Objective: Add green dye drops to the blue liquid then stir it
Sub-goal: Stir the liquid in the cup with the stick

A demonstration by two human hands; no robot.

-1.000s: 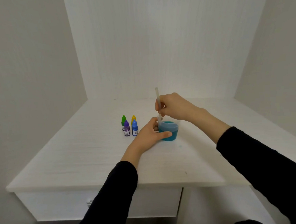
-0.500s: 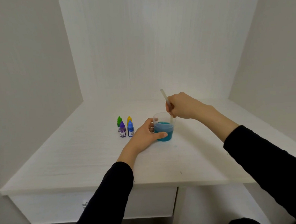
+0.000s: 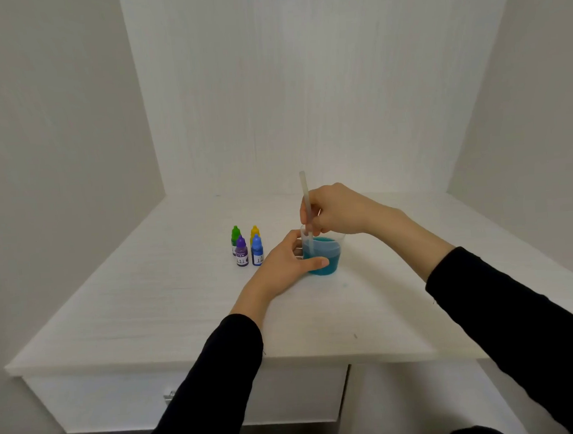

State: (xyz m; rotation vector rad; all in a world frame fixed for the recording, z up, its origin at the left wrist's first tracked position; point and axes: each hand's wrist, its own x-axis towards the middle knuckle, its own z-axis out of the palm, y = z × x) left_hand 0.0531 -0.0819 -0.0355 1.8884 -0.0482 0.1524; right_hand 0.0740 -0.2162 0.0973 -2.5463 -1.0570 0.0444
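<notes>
Beside cup [image 3: 325, 254], four dye bottles [image 3: 246, 246]

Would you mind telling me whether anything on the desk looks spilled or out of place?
Only a faint bluish-green spot on the desk at, just in front of the cup; it may be a stray drop. The cup and the four dye bottles stand upright.

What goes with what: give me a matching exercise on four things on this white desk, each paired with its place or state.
1. green-capped dye bottle
2. blue-capped dye bottle
3. translucent plastic stirring stick
4. clear plastic cup of blue-green liquid

A. gripped by the left hand
B. front right of the bottle cluster
C. back left of the bottle cluster
D. pinched by the right hand

Pairs: 1-C, 2-B, 3-D, 4-A
</notes>
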